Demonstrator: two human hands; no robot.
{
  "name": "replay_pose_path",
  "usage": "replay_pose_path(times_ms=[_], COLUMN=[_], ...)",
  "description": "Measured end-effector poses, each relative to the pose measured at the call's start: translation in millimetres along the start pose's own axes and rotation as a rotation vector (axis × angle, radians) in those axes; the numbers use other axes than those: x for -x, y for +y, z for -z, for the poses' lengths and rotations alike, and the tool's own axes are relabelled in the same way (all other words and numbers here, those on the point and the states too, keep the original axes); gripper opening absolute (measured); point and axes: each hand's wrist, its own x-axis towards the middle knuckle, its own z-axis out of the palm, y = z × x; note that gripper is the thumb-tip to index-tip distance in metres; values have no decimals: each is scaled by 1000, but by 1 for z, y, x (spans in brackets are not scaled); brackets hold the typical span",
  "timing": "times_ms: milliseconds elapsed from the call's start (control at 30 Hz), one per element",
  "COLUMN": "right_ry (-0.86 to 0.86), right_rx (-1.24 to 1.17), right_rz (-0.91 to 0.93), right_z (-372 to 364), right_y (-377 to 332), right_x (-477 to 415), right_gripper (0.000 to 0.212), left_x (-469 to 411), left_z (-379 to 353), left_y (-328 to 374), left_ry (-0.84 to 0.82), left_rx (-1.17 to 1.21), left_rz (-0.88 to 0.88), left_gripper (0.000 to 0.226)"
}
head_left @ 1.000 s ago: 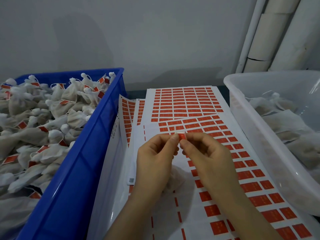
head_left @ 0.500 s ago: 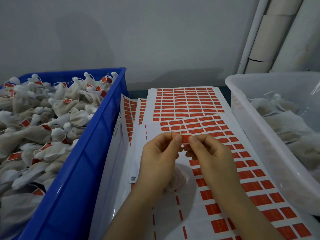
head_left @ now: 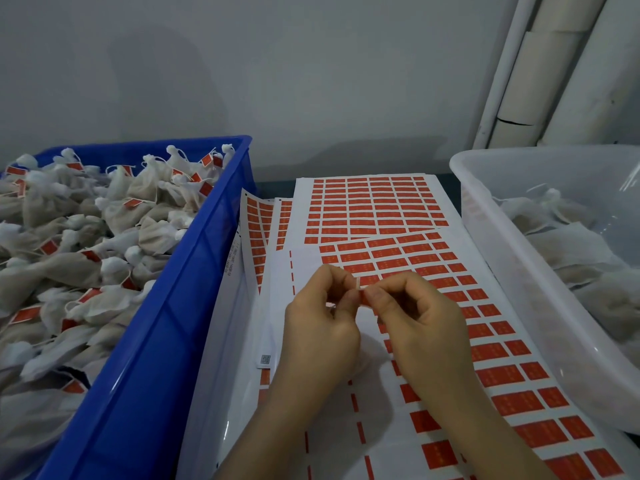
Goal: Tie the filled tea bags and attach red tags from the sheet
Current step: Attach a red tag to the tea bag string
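Red tag (head_left: 363, 296) pinched between left hand (head_left: 320, 327) and right hand (head_left: 420, 327), fingertips of both closed on it, thin string at its top edge. Held just above tag sheet (head_left: 374, 209), over its stripped white area. Left of the sheet: blue crate (head_left: 180, 306) heaped with tied, tagged tea bags (head_left: 86, 237). Right of the sheet: translucent white tub (head_left: 519, 271) holding untagged tea bags (head_left: 571, 244).

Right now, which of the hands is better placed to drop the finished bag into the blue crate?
Probably the left hand: the blue crate lies on its side, while the right hand is nearer the white tub.
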Motion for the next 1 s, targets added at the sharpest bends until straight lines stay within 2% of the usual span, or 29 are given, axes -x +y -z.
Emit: replay_pose_path(times_ms=[133, 200, 300, 433, 567, 633, 733, 833, 933, 1000], right_ry=[42, 24, -50, -194, -257, -265, -370, -508, -521, -543], right_rx=[-12, -23, -79, -143, -98, -51, 67, 206, 139, 202], right_rz=[-87, -103, -98, -116, -117, -114, -103, -40, 25, 7], right_z=[2, 2, 1, -4, -7, -7, -12, -15, -14, -13], right_y=[3, 2, -1, -3, -2, 1, 8, 14, 19, 21], right_x=[-4, -4, -5, -3, -3, -3, -1, 4, 0, -1], right_gripper=[11, 12, 14, 30, 37, 32, 14, 20, 10, 16], left_x=[-1, -1, -1, -3, -4, -4, -4, -8, -10, -10], left_z=[1, 2, 1, 5, 9, 10, 15, 20, 22, 25], left_y=[6, 8, 6, 3, 4, 7, 11, 12, 15, 20], left_ry=[31, 41, 55, 70, 101, 123, 160, 188, 220, 235], left_rx=[127, 107, 66, 56, 14, 41, 276, 401, 381, 305], left_rz=[41, 23, 33, 57, 46, 37, 90, 146, 126, 37], left_gripper=[8, 7, 11, 17, 20, 16, 13, 20, 15, 12])
